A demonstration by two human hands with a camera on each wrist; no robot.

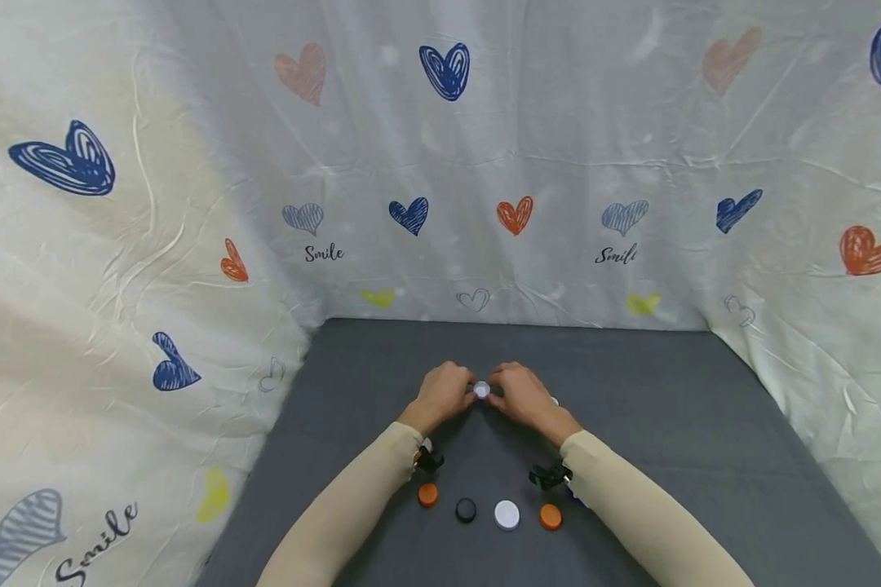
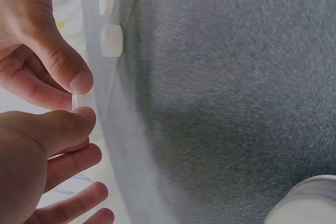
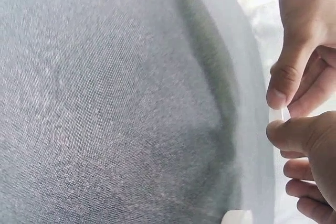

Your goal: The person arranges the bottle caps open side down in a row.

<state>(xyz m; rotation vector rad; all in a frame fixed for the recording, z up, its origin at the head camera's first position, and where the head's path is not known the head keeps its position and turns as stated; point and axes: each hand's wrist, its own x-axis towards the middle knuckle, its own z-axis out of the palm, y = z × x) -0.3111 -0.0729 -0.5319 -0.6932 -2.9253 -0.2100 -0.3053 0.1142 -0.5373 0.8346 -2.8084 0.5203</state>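
Note:
Both hands meet near the middle of the table, pinching one small white bottle cap (image 1: 481, 390) between them. My left hand (image 1: 444, 391) grips its left side with thumb and fingertips; in the left wrist view its other fingers spread loosely below. From the opposite side, my right hand (image 1: 521, 395) pinches the same cap. Fine ribs show on the edge of the cap (image 2: 84, 99) between the two thumbs. In the right wrist view only a sliver of the cap (image 3: 276, 115) shows, the rest hidden by the thumbs. It is held up above the dark cloth.
Near the front lie an orange cap (image 1: 427, 495), a black cap (image 1: 466, 510), a white cap (image 1: 506, 514) and another orange cap (image 1: 551, 516). Two white caps, one of them this cap (image 2: 112, 41), lie beyond the right hand. A heart-print curtain (image 1: 484, 163) surrounds the dark table (image 1: 396, 346).

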